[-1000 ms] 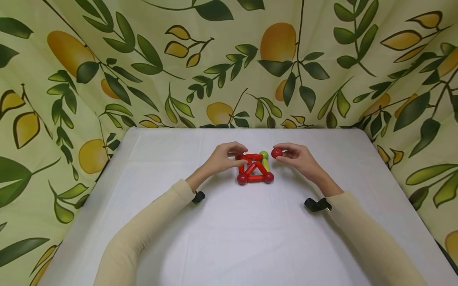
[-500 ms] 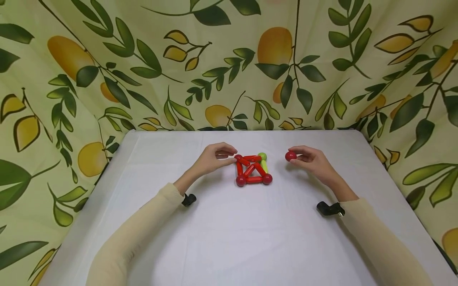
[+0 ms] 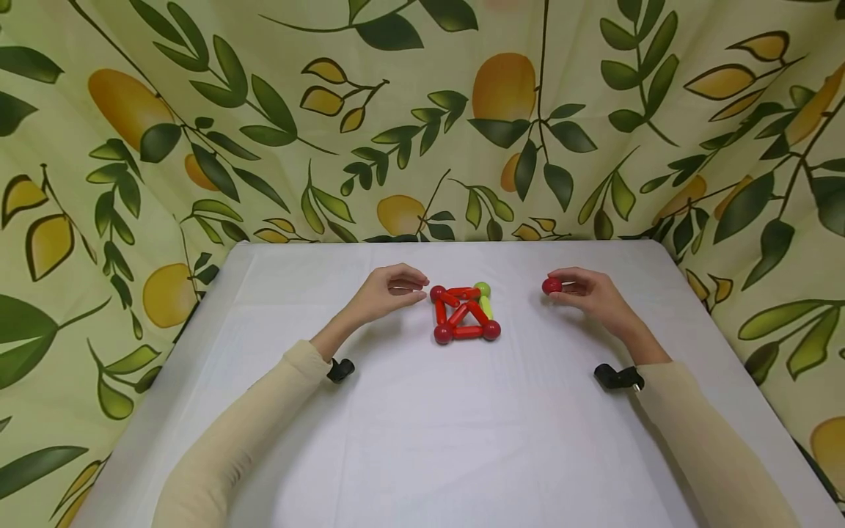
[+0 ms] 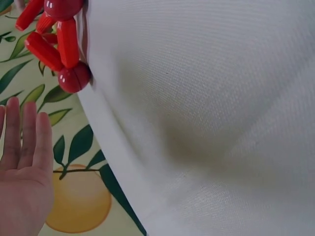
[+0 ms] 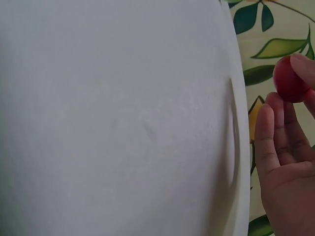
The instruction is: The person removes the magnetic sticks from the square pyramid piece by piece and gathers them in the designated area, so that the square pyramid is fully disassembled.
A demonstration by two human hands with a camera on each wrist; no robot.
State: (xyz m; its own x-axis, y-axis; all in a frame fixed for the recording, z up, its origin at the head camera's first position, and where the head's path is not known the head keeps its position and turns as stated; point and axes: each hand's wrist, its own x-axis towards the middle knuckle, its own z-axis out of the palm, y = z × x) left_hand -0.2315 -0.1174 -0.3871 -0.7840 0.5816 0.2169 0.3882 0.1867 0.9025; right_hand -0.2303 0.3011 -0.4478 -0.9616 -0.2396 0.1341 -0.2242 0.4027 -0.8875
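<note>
A figure of red rods (image 3: 468,332) and balls lies on the white table, roughly square, with two rods meeting at a peak inside it. Red balls (image 3: 443,334) mark three of its corners; a green ball (image 3: 483,290) and a yellow-green rod (image 3: 486,307) are at its right side. Just left of the figure is my left hand (image 3: 391,293), fingers extended and holding nothing; the left wrist view shows its straight fingers (image 4: 29,132). Well to the right, my right hand (image 3: 590,293) pinches a loose red ball (image 3: 551,286) between thumb and fingertips, also visible in the right wrist view.
The white-covered table (image 3: 422,440) stretches out below both hands. Behind it and on both sides hangs a curtain (image 3: 264,147) printed with leaves and fruit. Small black devices (image 3: 341,370) are strapped at both wrists.
My right hand has moved right, away from the figure, carrying the red ball. My left hand has let go of the figure's far left corner and drawn back to the left.
</note>
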